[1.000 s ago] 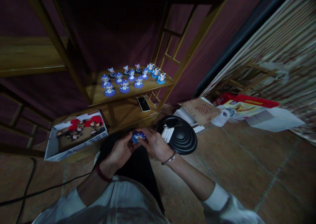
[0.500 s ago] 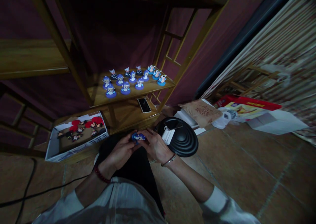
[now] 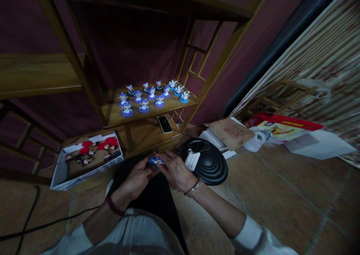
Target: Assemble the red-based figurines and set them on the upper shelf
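Between my two hands, above my lap, is a small blue-and-white figurine. My left hand grips it from the left, a dark red bead bracelet on the wrist. From the right, my right hand closes its fingers on the same figurine; a silver bangle circles that wrist. My fingers partly cover the figurine. Ahead, several similar purple-based figurines stand in rows on a wooden shelf, with dark-based ones behind and blue-based ones at the right.
A phone lies on the lower shelf. At left, an open box holds several red-and-black figurines. To the right are a round black ribbed object with a white tag, a brown bag and a red box.
The view has tilted slightly upward, so the shelf and figurines sit lower in the picture. Both hands still hold the figurine, which has turned a little.
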### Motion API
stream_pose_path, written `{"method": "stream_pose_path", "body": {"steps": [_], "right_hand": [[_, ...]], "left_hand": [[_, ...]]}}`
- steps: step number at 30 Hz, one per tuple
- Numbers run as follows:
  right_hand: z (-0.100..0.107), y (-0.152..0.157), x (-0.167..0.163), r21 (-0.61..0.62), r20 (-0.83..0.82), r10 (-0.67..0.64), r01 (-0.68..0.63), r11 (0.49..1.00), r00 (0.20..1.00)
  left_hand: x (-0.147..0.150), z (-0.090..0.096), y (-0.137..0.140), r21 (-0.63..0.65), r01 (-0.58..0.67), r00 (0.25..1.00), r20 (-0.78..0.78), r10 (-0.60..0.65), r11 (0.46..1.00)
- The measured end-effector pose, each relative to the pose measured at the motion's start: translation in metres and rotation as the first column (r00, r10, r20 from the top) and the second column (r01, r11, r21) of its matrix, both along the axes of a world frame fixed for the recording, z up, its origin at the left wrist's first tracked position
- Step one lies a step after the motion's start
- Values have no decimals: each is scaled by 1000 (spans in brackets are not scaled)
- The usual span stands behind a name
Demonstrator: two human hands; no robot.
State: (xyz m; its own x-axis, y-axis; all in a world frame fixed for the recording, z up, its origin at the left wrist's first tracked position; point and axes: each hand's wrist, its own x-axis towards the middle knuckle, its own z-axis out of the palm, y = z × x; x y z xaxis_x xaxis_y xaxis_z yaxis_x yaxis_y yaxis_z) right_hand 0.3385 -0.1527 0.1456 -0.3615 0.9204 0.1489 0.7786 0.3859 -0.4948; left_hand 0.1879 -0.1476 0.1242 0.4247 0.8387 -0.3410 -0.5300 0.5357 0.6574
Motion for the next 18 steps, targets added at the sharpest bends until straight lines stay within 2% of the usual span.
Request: {"method": "stream_pose_path", "body": {"steps": [3, 7, 11, 18], "right_hand": [[-1, 3, 1, 20, -107, -9, 11, 1000, 994], [1, 7, 2, 17, -222, -82, 88, 996, 972], [5, 9, 3, 3, -242, -118, 122, 993, 963], [6, 16, 3, 25, -260, -77, 86, 996, 962]], "left_hand": [[1, 0, 3, 22, -14, 999, 33, 14, 1000], [1, 1, 6, 61, -8, 997, 77, 3, 998], [0, 3, 7, 100, 31, 996, 78, -39, 995], [-4, 4, 9, 180, 35, 994, 100, -53, 983]]}}
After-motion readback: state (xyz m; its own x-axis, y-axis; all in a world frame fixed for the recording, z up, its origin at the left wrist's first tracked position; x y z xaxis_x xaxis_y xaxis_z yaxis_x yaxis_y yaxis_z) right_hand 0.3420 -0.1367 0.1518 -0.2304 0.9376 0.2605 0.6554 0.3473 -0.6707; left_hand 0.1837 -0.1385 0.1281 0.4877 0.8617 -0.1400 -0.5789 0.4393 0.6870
